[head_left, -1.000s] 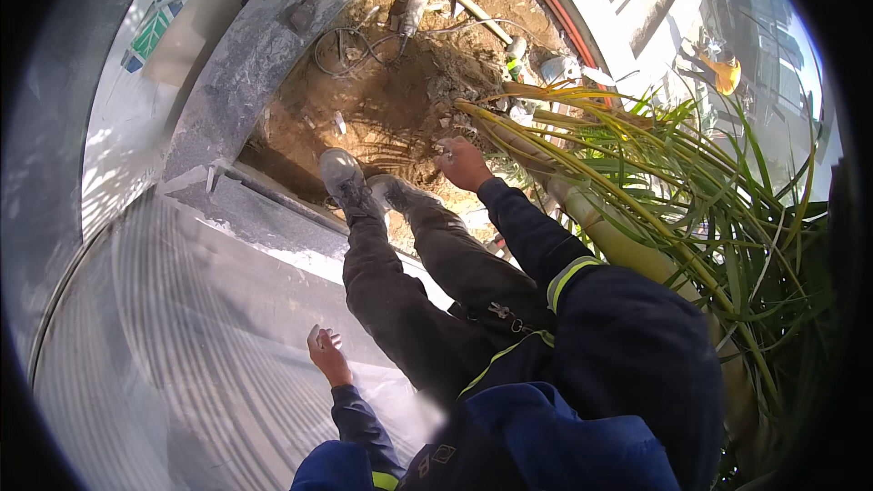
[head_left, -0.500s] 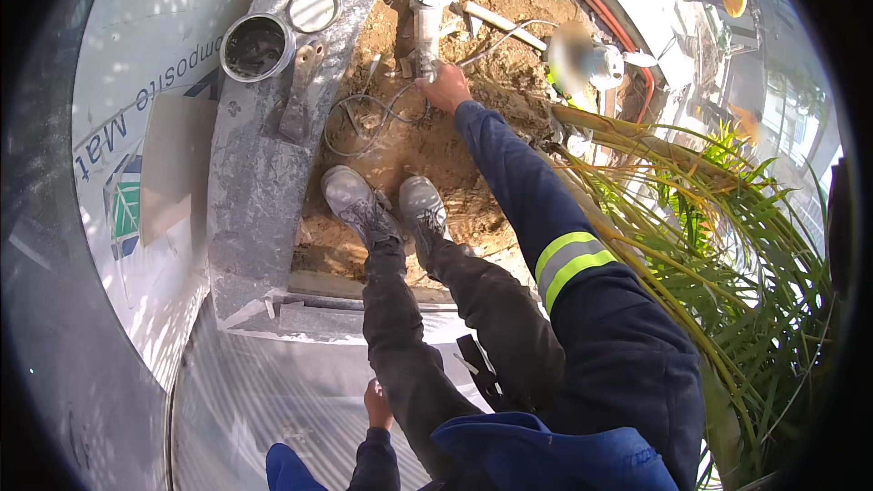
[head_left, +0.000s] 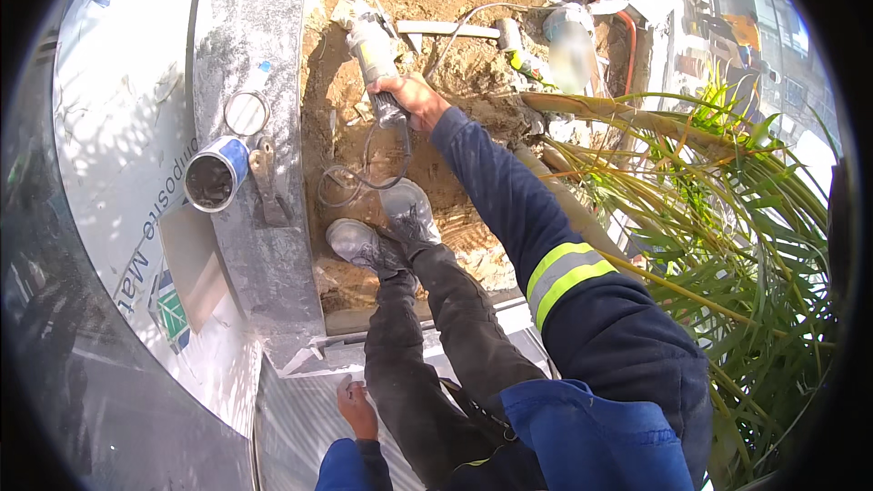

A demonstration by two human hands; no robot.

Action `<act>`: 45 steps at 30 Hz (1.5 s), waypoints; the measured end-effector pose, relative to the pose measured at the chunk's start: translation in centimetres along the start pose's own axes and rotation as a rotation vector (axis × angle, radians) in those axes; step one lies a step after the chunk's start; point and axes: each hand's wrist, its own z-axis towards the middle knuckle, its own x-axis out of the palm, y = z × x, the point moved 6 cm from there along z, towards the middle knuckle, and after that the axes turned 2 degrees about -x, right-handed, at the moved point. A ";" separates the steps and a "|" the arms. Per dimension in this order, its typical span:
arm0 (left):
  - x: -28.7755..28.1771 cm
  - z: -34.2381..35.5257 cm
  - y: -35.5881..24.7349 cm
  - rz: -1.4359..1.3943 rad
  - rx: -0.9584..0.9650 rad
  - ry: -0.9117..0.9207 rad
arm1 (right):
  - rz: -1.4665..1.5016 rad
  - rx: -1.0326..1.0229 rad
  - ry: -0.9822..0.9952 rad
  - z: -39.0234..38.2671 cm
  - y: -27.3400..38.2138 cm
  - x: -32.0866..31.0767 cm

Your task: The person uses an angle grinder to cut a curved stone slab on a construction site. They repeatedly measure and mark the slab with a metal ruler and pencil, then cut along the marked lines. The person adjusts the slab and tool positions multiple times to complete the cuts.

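My right hand [head_left: 411,98] is closed round the rear body of a corded angle grinder [head_left: 371,47], whose head points away and slightly left over the dug soil. Its grey cord [head_left: 382,184] loops down near my dusty shoes. My left hand [head_left: 356,411] hangs low beside my left leg, empty, with its fingers loosely apart. On the grey stone ledge to the left, a tin [head_left: 218,173] of dark material stands near the edge. A round lid [head_left: 246,114] and a scraper [head_left: 265,184] lie close to it.
Brown soil [head_left: 455,59] fills the bed round my feet. A pale pipe [head_left: 447,29] lies across it, with orange conduit [head_left: 634,64] behind. Palm fronds [head_left: 727,245] crowd the right side. A printed white board [head_left: 123,127] lies beyond the ledge [head_left: 245,36].
The grinder has swung from nearly straight ahead to tilted left, still in my right hand. My left hand has come further out beside my leg. The whole view has shifted.
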 end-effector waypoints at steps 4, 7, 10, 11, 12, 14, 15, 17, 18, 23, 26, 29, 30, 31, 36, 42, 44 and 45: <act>-1.4 1.1 -18.8 0.084 0.423 0.004 | 0.127 -0.015 0.056 -17.5 8.9 3.2; 2.6 1.2 -36.0 0.146 0.947 0.043 | 0.274 -0.114 0.055 -28.4 15.9 8.1; 9.6 2.9 -44.9 0.454 1.370 0.483 | 0.403 -0.240 0.201 -34.0 26.8 9.7; 10.5 4.8 -45.2 0.563 1.307 0.595 | 0.458 -0.286 0.220 -35.2 30.9 9.3; 10.8 6.2 -46.2 0.663 1.238 0.700 | 0.408 -0.426 0.225 -36.4 35.9 8.4; 6.5 8.4 -52.8 0.746 1.286 0.359 | 0.040 -0.727 -0.009 -38.9 44.5 5.0; 3.4 10.1 -57.0 0.464 1.130 0.215 | -0.120 -0.814 -0.139 -39.7 47.5 3.0; -0.3 8.8 -66.1 -0.124 0.784 0.219 | -0.219 -0.869 -0.423 -42.3 51.1 -2.3; -1.8 7.2 -70.8 -0.298 0.884 0.234 | -0.149 -0.876 -0.500 -42.5 52.0 -4.5; -5.6 -7.9 -86.3 -0.049 1.570 -0.585 | 0.082 -0.998 -0.455 -38.6 52.6 -6.8; -3.4 -12.6 -91.6 0.205 2.302 -1.019 | 0.165 -0.687 -0.472 -33.5 49.5 -11.6; -0.7 -15.3 -98.4 0.263 2.549 -0.818 | 0.389 -0.520 -0.423 -31.3 46.8 -14.6; 0.2 -15.8 -101.3 0.291 2.553 -0.745 | 0.453 -0.477 -0.426 -30.9 46.6 -15.2; 1.5 -16.5 -104.2 0.323 2.546 -0.671 | 0.441 -0.467 -0.439 -30.9 46.7 -16.3; 7.9 -21.2 -121.8 0.418 2.196 -0.236 | 0.592 -0.622 -0.708 -31.9 52.1 -23.2; 19.6 -11.6 -123.9 -0.159 0.703 1.042 | 0.565 -0.844 -1.153 -40.7 60.1 -37.4; 26.9 -9.0 -116.6 -0.164 0.467 1.065 | 0.608 -0.931 -1.246 -44.3 61.2 -42.5; 29.7 -7.3 -113.0 -0.105 0.449 0.826 | 0.609 -0.907 -1.328 -46.2 61.1 -44.8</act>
